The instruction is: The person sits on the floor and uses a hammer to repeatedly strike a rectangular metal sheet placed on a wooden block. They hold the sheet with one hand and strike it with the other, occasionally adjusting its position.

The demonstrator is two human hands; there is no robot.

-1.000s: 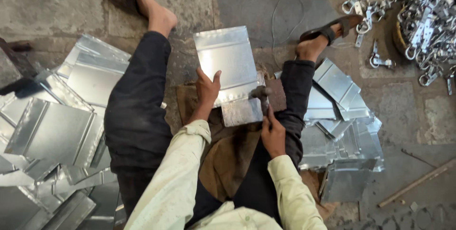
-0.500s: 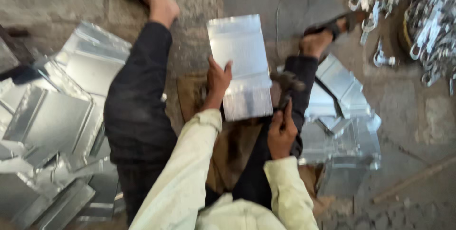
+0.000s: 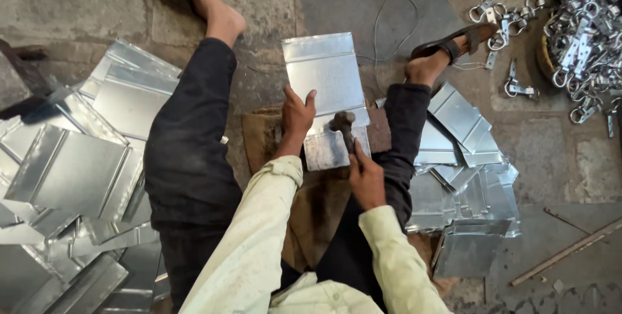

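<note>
The metal sheet (image 3: 326, 81), extending away lengthwise, was pinned flat by the left hand (image 3: 297, 116); the hammer (image 3: 343, 127) was gripped in the right hand's (image 3: 367, 178) closed fist.

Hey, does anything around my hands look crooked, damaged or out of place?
Nothing looks damaged. The metal sheet lies flat under your left hand, and your right hand holds the hammer on its near edge. The sheet piles on either side are loosely heaped, not squared.
</note>
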